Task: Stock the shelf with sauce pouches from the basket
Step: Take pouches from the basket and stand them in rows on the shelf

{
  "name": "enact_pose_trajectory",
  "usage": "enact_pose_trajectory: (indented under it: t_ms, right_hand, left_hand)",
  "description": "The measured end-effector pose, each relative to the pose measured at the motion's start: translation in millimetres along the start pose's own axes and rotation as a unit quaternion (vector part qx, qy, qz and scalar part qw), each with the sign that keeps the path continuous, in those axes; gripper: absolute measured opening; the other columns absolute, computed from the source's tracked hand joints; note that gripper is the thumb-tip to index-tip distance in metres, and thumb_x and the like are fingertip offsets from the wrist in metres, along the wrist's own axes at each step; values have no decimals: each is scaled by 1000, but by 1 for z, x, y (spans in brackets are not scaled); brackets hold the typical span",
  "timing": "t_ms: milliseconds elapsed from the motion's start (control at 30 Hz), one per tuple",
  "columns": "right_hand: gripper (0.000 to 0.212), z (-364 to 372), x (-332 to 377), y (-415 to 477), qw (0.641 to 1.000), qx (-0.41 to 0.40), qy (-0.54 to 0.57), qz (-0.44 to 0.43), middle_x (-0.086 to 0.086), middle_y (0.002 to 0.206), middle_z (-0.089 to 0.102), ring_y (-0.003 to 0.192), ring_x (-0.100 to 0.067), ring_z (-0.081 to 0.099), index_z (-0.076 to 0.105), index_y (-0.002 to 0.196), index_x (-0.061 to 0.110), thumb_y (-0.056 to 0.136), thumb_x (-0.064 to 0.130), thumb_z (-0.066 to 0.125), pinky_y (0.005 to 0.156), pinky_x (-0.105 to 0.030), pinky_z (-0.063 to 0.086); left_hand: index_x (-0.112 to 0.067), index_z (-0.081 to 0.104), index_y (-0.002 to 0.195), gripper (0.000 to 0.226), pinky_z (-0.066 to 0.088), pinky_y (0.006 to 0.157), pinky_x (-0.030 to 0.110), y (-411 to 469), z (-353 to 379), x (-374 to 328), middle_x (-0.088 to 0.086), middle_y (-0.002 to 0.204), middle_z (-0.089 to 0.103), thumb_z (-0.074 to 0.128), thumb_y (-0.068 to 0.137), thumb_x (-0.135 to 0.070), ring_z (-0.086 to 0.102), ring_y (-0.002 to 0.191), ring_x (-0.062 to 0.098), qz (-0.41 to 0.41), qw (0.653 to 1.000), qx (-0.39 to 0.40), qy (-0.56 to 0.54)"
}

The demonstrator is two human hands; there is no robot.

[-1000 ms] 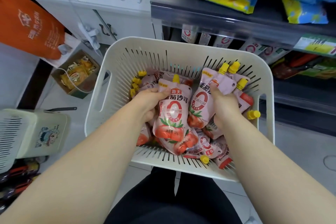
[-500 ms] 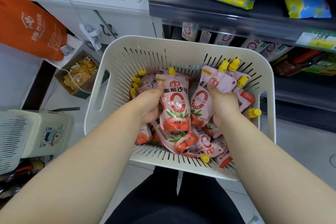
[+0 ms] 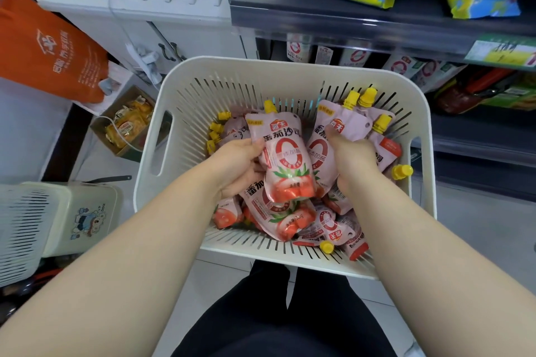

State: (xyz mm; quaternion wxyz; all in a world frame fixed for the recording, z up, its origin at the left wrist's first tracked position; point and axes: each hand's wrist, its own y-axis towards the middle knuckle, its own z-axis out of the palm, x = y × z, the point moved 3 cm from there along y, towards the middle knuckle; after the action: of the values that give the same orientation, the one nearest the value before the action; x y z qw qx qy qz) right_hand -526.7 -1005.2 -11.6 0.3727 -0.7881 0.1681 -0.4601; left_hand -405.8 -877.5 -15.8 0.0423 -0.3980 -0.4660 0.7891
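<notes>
Now left hand (image 3: 240, 165) has raised its sauce pouch (image 3: 285, 159) higher in basket (image 3: 290, 66).

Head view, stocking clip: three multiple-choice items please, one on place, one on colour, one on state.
1. Where does the orange bag lie from the basket? A to its left; B to its right; C inside it.
2. The pouch caps are: A red; B yellow; C green.
3. The left hand: A hangs idle; B grips a sauce pouch; C holds the basket's handle.

Key: A, the bag sits at the picture's left edge; B, every visible spout is yellow; B, its fingers curl round the pouch.
</notes>
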Motion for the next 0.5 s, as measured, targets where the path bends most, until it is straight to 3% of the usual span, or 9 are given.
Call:
enact_pose_trajectory:
  t_ms: [167, 300, 500]
  right_hand:
    - [35, -1, 0, 0, 1000, 11, 1, -4, -3, 80, 52, 70, -15, 47, 44, 94, 13, 85, 41, 63, 78, -34, 45]
    - [35, 0, 0, 1, 1000, 18, 6, 5, -7, 86, 57, 78, -23, 53, 46, 95, 13, 84, 41, 64, 79, -35, 47]
    - [37, 0, 1, -1, 1000, 17, 5, 6, -13, 108, 63, 79, -23, 54, 48, 101, 12, 85, 42, 63, 78, -34, 46]
  left_hand:
    - [0, 55, 117, 25, 51, 86, 42, 6, -3, -4, 15, 114, 64, 40, 99, -10, 60, 108, 29, 35, 996, -73, -43]
    - [-10, 54, 118, 33, 53, 79, 36, -2, -4, -2, 8, 109, 65, 47, 91, 8, 61, 105, 24, 9, 999, -29, 32]
    - [-3, 54, 120, 35, 49, 91, 40, 2, -6, 3, 15, 119, 63, 42, 91, 13, 59, 112, 30, -7, 998, -46, 42]
